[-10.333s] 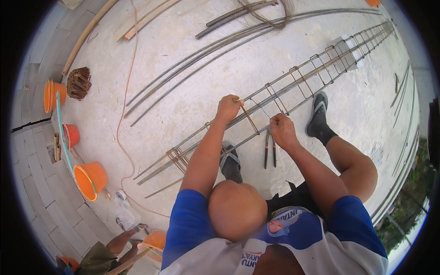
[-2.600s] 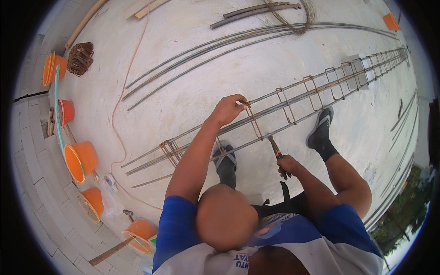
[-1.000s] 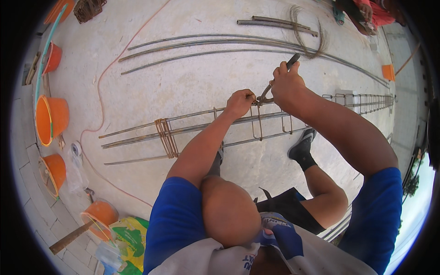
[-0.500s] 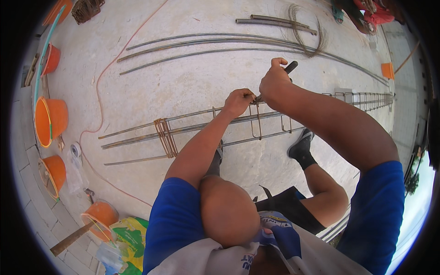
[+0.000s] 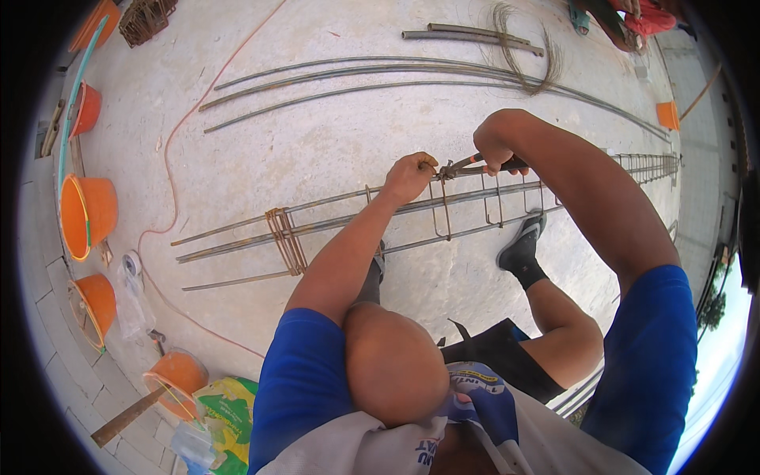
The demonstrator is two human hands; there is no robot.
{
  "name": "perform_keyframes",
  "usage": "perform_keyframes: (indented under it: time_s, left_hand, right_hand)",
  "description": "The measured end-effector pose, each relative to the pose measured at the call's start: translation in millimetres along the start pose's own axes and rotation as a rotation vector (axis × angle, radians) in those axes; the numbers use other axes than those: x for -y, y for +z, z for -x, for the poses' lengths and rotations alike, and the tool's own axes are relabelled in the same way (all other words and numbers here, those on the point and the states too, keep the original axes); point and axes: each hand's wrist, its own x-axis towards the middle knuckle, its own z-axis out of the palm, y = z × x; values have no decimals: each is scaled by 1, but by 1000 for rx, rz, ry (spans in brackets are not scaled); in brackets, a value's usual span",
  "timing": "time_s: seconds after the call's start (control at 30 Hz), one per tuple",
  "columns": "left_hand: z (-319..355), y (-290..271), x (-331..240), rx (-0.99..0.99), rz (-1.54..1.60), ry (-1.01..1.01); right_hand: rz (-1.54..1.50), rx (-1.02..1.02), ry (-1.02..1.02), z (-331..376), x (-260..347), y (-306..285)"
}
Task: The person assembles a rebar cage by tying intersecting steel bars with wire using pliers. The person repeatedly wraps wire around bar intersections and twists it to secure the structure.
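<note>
My right hand (image 5: 497,152) is wrapped around the handles of a pair of pincers (image 5: 469,165), whose jaws sit at the joint of a stirrup (image 5: 445,207) and the far bar of a rebar cage (image 5: 317,226). Right beside the jaws, my left hand (image 5: 409,177) is closed in a pinch over the same bar. What its fingertips hold is too small to make out. The cage lies across in front of me, with more stirrups spaced along its right part. A bunch of loose stirrups (image 5: 286,241) hangs around the bars at left.
Beyond the cage lie long loose rebars (image 5: 340,73), two short pipes (image 5: 475,39) and a coil of thin wire (image 5: 518,63). Orange buckets (image 5: 91,214) line the left wall. A red cord (image 5: 168,170) winds over the floor. Another person (image 5: 633,28) is at far right.
My right hand has lowered and turned to the right, bringing the pincers from upright to nearly level. The left hand stays almost in place.
</note>
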Motion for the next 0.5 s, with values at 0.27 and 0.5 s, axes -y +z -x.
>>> perform_keyframes:
  time_s: [0.27, 0.5]
  left_hand:
    - [5, 2, -1, -39, 128, 36]
    - [-2, 7, 11, -25, 228, 91]
  right_hand:
    - [-449, -31, 19, -19, -24, 65]
    - [-525, -84, 15, -12, -11, 84]
